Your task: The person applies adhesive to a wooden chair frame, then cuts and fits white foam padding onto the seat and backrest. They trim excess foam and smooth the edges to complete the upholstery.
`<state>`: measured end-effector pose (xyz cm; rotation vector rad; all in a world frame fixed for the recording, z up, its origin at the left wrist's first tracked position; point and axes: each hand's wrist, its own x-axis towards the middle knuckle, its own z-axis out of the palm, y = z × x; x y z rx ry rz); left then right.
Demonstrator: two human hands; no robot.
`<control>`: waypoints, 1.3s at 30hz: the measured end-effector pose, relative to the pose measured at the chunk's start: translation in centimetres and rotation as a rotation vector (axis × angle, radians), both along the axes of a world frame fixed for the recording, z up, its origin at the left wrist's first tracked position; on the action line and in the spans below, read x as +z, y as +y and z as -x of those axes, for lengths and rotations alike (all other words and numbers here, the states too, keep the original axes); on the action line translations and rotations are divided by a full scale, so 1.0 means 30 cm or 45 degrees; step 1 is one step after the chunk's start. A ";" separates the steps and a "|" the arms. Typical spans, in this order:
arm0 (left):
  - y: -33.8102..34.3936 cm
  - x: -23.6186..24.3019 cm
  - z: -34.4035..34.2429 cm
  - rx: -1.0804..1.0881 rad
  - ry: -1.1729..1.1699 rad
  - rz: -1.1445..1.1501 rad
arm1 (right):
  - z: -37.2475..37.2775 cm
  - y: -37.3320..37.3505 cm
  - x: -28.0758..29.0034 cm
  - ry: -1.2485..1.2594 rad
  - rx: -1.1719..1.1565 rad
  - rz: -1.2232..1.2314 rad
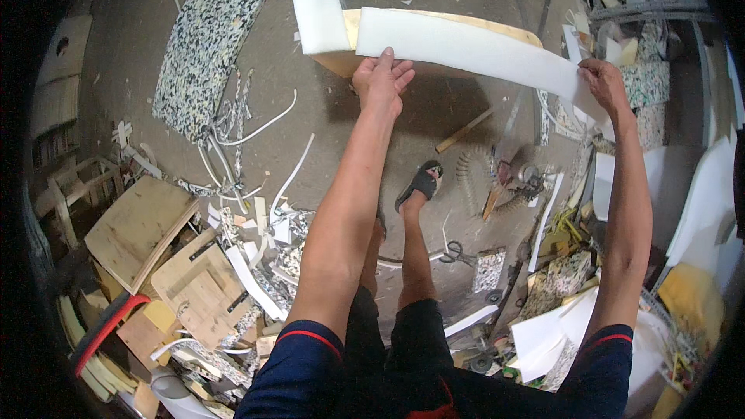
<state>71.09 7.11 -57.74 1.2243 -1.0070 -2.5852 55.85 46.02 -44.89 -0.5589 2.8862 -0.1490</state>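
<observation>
A long white foam strip [458, 45] stretches from left to right in front of me, over a pale wooden-looking piece [497, 29]. My left hand [380, 81] grips its lower edge near the left end, thumb on the white face and fingers curled below. At the far right end, my right hand [605, 85] pinches the strip between thumb and fingers. The strip's left end meets a thick white foam block [317, 4], which stands on the same pale piece; whether they touch I cannot tell.
Speckled foam sheet [213, 39] lies far left on the floor. Scissors [458, 254], a wooden-handled tool [464, 130] and a coiled hose [469, 178] with a metal tool [524, 178] lie near my feet. Wooden boards [140, 225] and foam scraps [555, 334] crowd both sides.
</observation>
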 end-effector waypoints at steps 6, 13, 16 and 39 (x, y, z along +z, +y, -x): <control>-0.012 -0.023 0.033 0.150 -0.099 0.053 | 0.228 -0.023 -0.075 -0.076 0.127 0.051; -0.009 -0.037 0.045 0.268 -0.224 0.158 | 0.356 -0.034 -0.157 -0.109 0.231 0.055; 0.030 -0.014 0.084 0.359 -0.295 0.108 | 0.471 0.047 -0.202 -0.185 0.301 -0.042; -0.009 -0.068 0.084 0.333 -0.262 0.189 | 0.334 0.023 -0.273 -0.306 -0.008 0.224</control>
